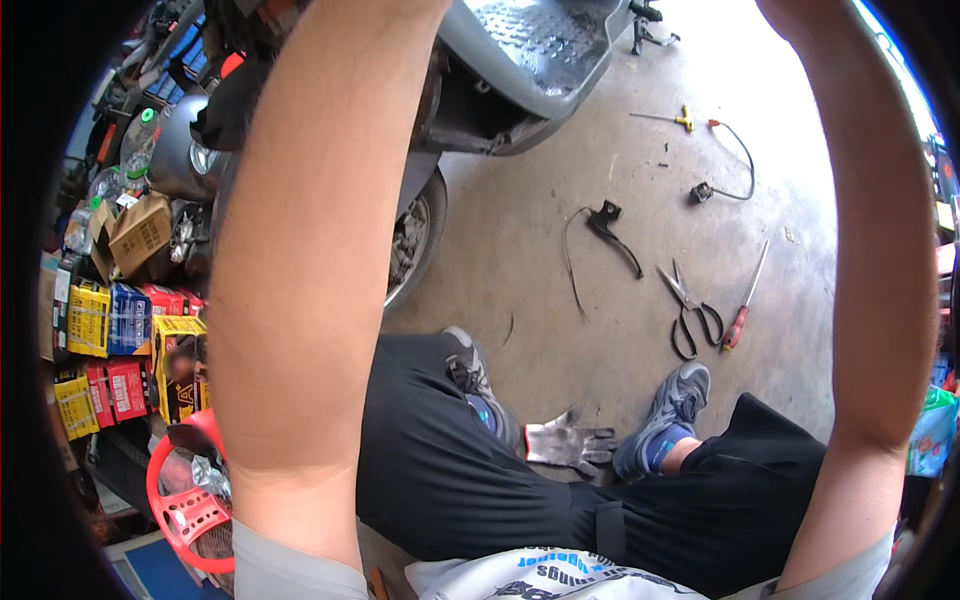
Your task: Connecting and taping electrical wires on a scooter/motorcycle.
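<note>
Both my arms reach up past the top edge of the head view, so neither hand shows. My left arm crosses in front of a scooter, whose grey plastic footboard looks wet on top. Part of its wheel shows beside that arm. On the concrete between my arms lie a black brake lever with a thin cable, black-handled scissors and a red-handled screwdriver. Farther off are a yellow T-handle tool and a short cable with a dark end piece.
A grey work glove lies between my shoes. Along the left side stand stacked coloured boxes, an opened cardboard box, plastic bottles and a red steering wheel. A patterned bag is at the far right.
</note>
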A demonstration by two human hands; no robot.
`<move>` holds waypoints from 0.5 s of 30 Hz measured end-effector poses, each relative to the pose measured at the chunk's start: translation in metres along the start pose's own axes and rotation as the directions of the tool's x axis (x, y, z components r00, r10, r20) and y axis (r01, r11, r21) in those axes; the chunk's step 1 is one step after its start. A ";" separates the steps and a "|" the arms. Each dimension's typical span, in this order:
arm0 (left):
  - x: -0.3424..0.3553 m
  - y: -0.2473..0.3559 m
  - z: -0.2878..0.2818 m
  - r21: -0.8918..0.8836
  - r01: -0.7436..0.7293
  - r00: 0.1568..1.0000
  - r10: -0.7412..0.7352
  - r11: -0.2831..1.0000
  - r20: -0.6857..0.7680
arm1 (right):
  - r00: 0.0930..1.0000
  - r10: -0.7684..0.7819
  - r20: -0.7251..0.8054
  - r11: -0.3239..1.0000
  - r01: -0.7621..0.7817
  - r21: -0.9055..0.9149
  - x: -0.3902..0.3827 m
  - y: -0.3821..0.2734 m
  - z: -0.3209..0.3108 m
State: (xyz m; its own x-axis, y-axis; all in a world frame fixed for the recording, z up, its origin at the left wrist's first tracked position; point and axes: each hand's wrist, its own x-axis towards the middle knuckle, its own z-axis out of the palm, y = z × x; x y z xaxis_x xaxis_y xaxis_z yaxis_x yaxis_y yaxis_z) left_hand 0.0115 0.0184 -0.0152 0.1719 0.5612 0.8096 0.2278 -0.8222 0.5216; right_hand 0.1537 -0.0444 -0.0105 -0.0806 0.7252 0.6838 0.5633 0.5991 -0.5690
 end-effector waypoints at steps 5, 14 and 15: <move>0.007 0.006 -0.011 0.135 -0.002 0.998 0.010 0.991 -0.061 | 0.990 0.142 -0.015 0.973 -0.137 0.186 0.021 -0.007 0.013; 0.018 -0.026 -0.002 0.037 0.059 0.997 -0.057 0.998 -0.054 | 0.993 0.032 -0.112 0.995 -0.021 0.095 0.038 0.037 0.026; 0.016 -0.034 -0.003 -0.012 0.036 0.998 -0.037 0.999 -0.044 | 0.994 0.066 -0.088 0.994 -0.058 0.088 0.037 0.036 0.026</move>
State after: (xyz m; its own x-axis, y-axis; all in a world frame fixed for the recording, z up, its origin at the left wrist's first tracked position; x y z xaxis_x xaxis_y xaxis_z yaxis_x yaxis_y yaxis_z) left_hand 0.0034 0.0550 -0.0186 0.1214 0.5862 0.8010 0.2219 -0.8026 0.5537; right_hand 0.1492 0.0127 -0.0173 0.0293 0.7303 0.6825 0.4921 0.5838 -0.6457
